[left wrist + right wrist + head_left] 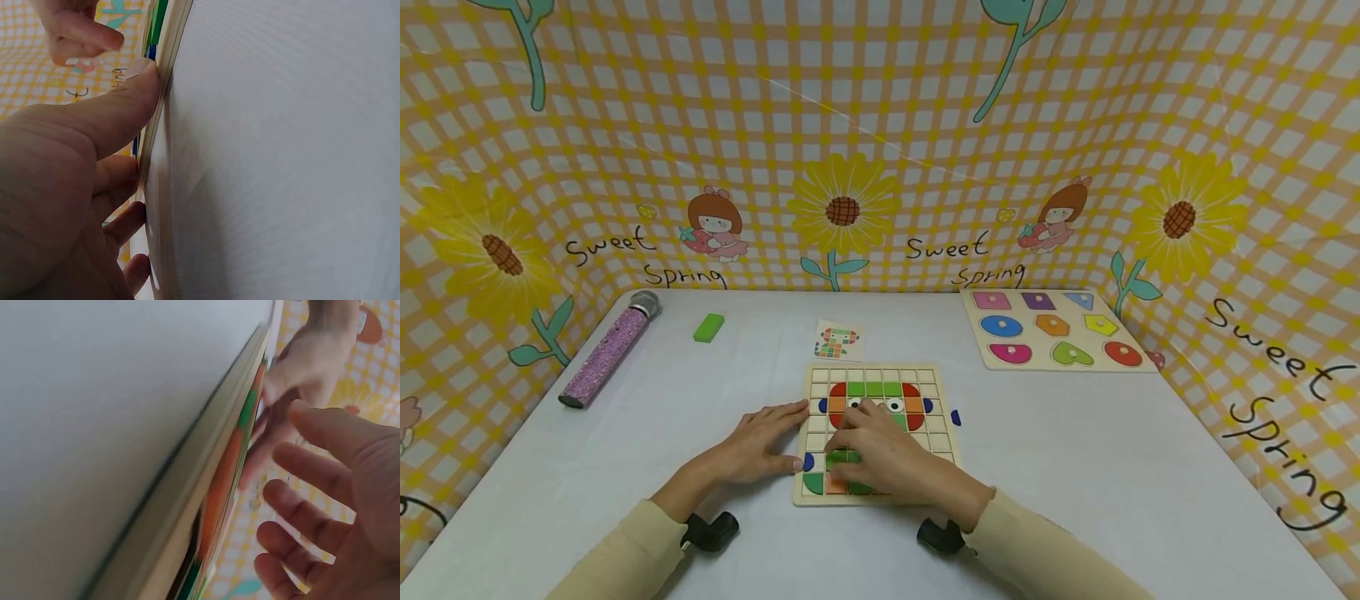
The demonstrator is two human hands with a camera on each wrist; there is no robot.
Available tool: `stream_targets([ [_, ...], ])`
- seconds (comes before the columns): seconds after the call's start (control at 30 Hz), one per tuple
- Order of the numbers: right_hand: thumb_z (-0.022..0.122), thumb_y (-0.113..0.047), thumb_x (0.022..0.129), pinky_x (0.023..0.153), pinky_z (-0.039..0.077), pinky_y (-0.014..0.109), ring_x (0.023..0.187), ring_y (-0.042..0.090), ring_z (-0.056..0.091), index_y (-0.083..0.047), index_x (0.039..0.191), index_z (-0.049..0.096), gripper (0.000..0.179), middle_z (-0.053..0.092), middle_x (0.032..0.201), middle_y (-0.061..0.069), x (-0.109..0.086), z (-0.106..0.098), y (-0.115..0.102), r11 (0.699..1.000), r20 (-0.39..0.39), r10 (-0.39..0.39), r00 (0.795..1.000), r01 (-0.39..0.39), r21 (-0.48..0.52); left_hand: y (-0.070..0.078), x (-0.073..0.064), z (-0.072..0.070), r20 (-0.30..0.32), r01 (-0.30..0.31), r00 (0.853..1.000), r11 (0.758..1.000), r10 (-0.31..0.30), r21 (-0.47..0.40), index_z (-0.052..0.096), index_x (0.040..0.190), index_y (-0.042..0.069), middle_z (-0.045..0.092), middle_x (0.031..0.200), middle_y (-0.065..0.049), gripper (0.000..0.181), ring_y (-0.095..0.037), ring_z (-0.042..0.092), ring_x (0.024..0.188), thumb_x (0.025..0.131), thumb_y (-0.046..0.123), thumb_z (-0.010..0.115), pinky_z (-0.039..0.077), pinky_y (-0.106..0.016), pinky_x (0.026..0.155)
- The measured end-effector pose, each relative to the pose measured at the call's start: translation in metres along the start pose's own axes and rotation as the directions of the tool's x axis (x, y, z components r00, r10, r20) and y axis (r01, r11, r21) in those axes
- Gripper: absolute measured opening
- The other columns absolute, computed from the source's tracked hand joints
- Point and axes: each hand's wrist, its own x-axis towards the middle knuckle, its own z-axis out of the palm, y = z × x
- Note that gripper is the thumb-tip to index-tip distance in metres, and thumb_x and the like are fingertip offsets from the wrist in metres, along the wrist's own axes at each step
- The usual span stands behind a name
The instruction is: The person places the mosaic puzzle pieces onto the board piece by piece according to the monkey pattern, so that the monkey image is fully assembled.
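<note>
A square wooden grid board [929, 376] lies on the table, with colored pieces in its cells. At its left edge, my left hand [752, 446] rests its thumb and fingertips against the wood, the fingers fairly straight. My right hand [887, 457] hovers over the middle of the board and hides part of the pattern. In the right wrist view, the fingers of the right hand [312, 506] are spread and loosely bent, with nothing between them. Near the left thumb sit a blue half-round piece [808, 462] and a green quarter-round piece [813, 483].
A pattern card [839, 340] lies behind the board. Just off its right edge is another blue half-round piece [956, 417]. A green block [708, 327] and a pink glittery microphone [610, 354] are at the left. A shape peg puzzle [1028, 335] lies back right.
</note>
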Motion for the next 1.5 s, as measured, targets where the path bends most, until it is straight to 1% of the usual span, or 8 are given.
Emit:
stream_targets([
  [0.13,0.074,-0.037,0.080,0.078,0.037,0.029,0.091,0.012,0.043,-0.023,0.098,0.075,0.023,0.061,0.097,-0.006,-0.010,-0.006,0.016,0.998,-0.080,0.056,0.995,-0.056,0.008,0.000,0.000,0.000,-0.009,-0.001,1.000,1.000,0.001,-0.006,0.035,0.146,0.007,0.028,0.156,-0.010,0.075,-0.035,0.025,0.142,0.085,0.036,0.068,0.020,-0.061,0.109],
  [0.3,0.079,-0.030,0.074,0.074,0.036,0.030,0.087,0.013,0.044,-0.017,0.092,0.075,0.022,0.063,0.091,-0.003,-0.027,-0.013,0.045,0.994,-0.195,0.104,0.975,-0.107,-0.002,0.000,0.000,0.001,-0.011,0.004,1.000,1.000,-0.004,-0.006,0.035,0.146,0.007,0.028,0.155,-0.010,0.075,-0.035,0.025,0.142,0.085,0.036,0.068,0.020,-0.060,0.108],
  [0.4,0.080,-0.029,0.074,0.073,0.035,0.030,0.085,0.014,0.044,-0.016,0.091,0.075,0.022,0.063,0.089,-0.001,-0.039,-0.018,0.062,0.987,-0.222,0.156,0.962,-0.162,-0.011,0.000,0.001,0.001,-0.010,0.007,1.000,1.000,-0.007,-0.006,0.035,0.146,0.007,0.028,0.155,-0.010,0.075,-0.035,0.025,0.142,0.085,0.036,0.068,0.019,-0.060,0.109],
  [0.6,0.079,-0.030,0.074,0.074,0.035,0.031,0.087,0.016,0.044,-0.016,0.095,0.075,0.025,0.063,0.093,0.000,-0.060,-0.023,0.094,0.945,-0.193,0.315,0.929,-0.327,-0.032,0.001,0.000,-0.001,-0.010,0.004,1.000,1.000,-0.004,-0.004,0.035,0.146,0.007,0.029,0.155,-0.010,0.075,-0.035,0.025,0.142,0.085,0.036,0.068,0.019,-0.061,0.109],
  [0.8,0.079,-0.028,0.073,0.076,0.039,0.034,0.090,0.019,0.046,-0.013,0.099,0.074,0.030,0.063,0.094,0.002,-0.074,-0.027,0.115,0.918,-0.158,0.380,0.911,-0.393,-0.058,0.002,0.000,-0.002,-0.008,0.013,1.000,1.000,-0.013,-0.010,0.034,0.146,0.007,0.028,0.156,-0.010,0.076,-0.035,0.024,0.142,0.085,0.036,0.068,0.018,-0.061,0.110],
  [0.97,0.079,-0.026,0.073,0.075,0.040,0.035,0.089,0.021,0.048,-0.012,0.098,0.074,0.029,0.065,0.094,0.004,-0.077,-0.026,0.126,0.908,-0.116,0.405,0.907,-0.414,-0.067,0.001,0.000,-0.001,-0.007,0.007,1.000,1.000,-0.007,-0.010,0.034,0.146,0.006,0.028,0.156,-0.010,0.076,-0.035,0.024,0.142,0.085,0.036,0.068,0.018,-0.061,0.109],
  [1.13,0.079,-0.026,0.074,0.075,0.040,0.035,0.089,0.021,0.047,-0.012,0.100,0.073,0.031,0.064,0.095,0.005,-0.076,-0.026,0.130,0.905,-0.085,0.415,0.906,-0.421,-0.058,0.001,0.000,-0.001,-0.006,0.001,1.000,1.000,-0.001,-0.011,0.034,0.146,0.006,0.028,0.156,-0.010,0.076,-0.035,0.024,0.142,0.085,0.036,0.068,0.019,-0.061,0.109],
  [1.5,0.077,-0.025,0.075,0.073,0.038,0.033,0.089,0.020,0.047,-0.015,0.102,0.073,0.028,0.063,0.093,0.003,-0.074,-0.024,0.134,0.922,-0.055,0.381,0.923,-0.384,-0.050,0.000,-0.001,0.001,-0.010,0.005,1.000,1.000,-0.005,-0.003,0.034,0.146,0.008,0.028,0.156,-0.009,0.076,-0.035,0.025,0.142,0.085,0.036,0.068,0.019,-0.060,0.109],
])
